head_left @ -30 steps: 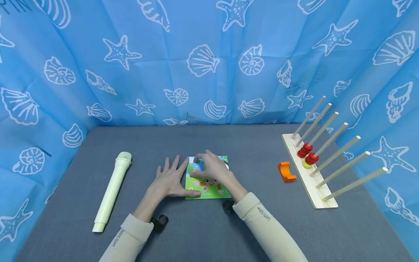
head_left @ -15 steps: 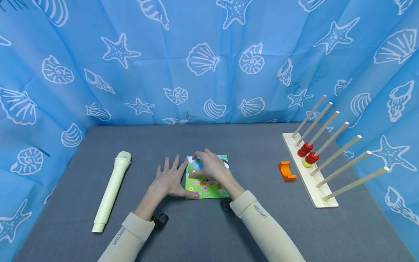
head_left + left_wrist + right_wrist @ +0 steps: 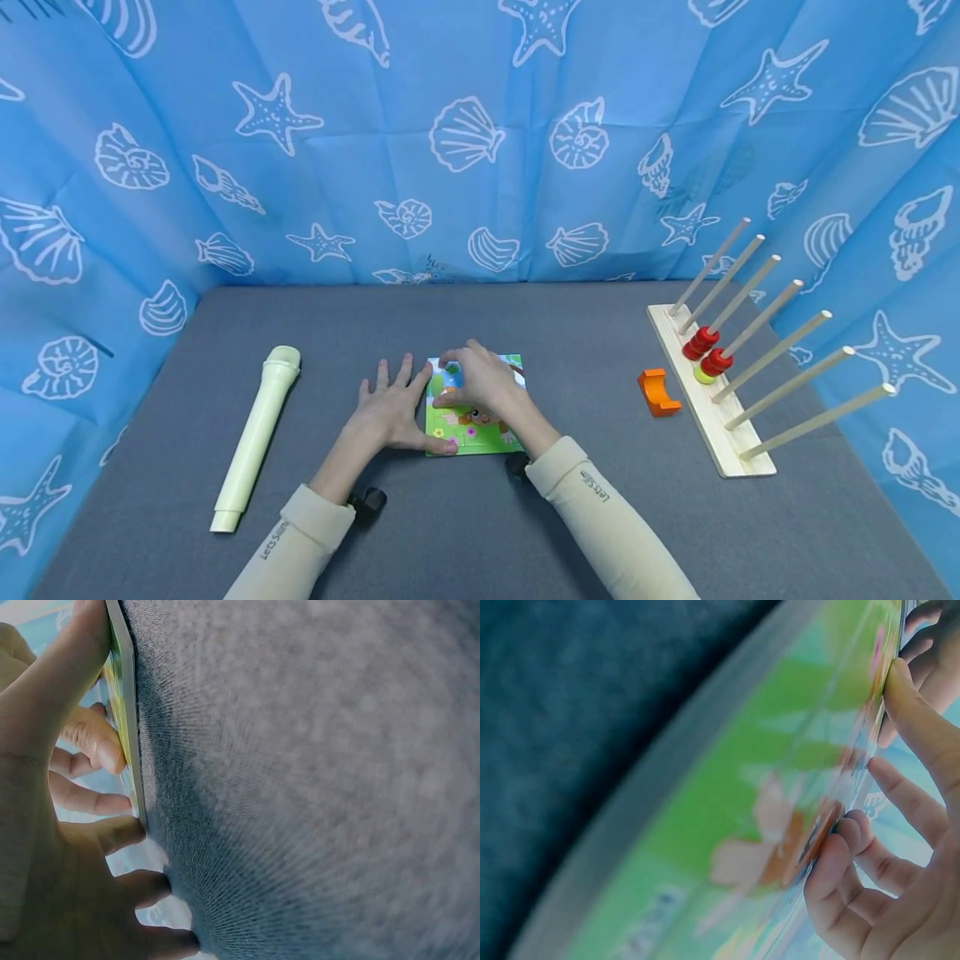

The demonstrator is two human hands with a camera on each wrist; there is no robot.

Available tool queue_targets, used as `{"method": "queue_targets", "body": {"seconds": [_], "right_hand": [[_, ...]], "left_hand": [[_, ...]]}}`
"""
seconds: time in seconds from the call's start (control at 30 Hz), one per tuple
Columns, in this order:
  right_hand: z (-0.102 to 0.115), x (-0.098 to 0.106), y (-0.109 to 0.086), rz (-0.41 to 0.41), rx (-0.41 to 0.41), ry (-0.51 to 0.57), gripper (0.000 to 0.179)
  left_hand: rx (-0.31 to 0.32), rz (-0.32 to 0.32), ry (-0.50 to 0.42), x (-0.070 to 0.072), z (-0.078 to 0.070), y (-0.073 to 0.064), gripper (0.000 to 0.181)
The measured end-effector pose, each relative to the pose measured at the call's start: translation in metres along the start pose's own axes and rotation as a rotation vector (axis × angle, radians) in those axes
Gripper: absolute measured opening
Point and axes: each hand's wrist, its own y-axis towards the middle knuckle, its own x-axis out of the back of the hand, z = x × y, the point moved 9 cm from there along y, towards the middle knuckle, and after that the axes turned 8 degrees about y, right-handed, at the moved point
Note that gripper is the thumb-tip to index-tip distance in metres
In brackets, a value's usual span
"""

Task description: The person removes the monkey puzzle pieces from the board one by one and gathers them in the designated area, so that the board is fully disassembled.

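A jigsaw puzzle [image 3: 480, 444] with a bright cartoon picture on a green and blue ground lies flat mid-table. My left hand [image 3: 385, 415] rests at its left side, fingers spread and thumb lying over the lower left corner. In the left wrist view, the puzzle's edge [image 3: 133, 727] runs beside that thumb, and the fingertips touch the cloth. Over the puzzle's upper part is my right hand [image 3: 483, 383], thumb and index finger apart, fingertips touching the picture. The right wrist view shows its other fingers [image 3: 829, 874] bent against the puzzle surface [image 3: 705, 817]. Part of the picture is hidden beneath this hand.
A pale green toy microphone [image 3: 258, 437] lies at the left. To the right are an orange curved block [image 3: 657, 393] and a wooden peg rack [image 3: 705, 408] with red and yellow beads [image 3: 716, 362]. A blue seashell-print curtain [image 3: 510, 192] surrounds the grey table [image 3: 450, 533].
My right hand has shifted very slightly left over the puzzle. The left hand stays in place, and the puzzle looks unmoved.
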Motion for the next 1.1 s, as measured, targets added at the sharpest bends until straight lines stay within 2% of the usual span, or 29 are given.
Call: {"method": "queue_targets", "body": {"seconds": [0.2, 0.33, 0.67, 0.9, 1.1], "right_hand": [[0.001, -0.001, 0.002, 0.012, -0.02, 0.018, 0.059], [-0.003, -0.003, 0.006, 0.031, -0.068, 0.067, 0.059], [-0.01, -0.011, 0.011, 0.124, -0.163, 0.143, 0.057], [-0.01, -0.011, 0.012, 0.142, -0.171, 0.176, 0.053], [-0.01, -0.011, 0.014, 0.138, -0.144, 0.172, 0.055]], "left_hand": [[0.01, 0.0, 0.006, 0.001, 0.0, 0.001, 0.131], [0.01, 0.0, -0.001, 0.001, 0.001, 0.001, 0.131], [0.018, 0.033, -0.012, -0.002, 0.001, 0.002, 0.131], [0.028, 0.049, -0.008, -0.003, 0.001, 0.002, 0.131], [0.029, 0.054, 0.0, -0.004, 0.002, 0.002, 0.131]]}}
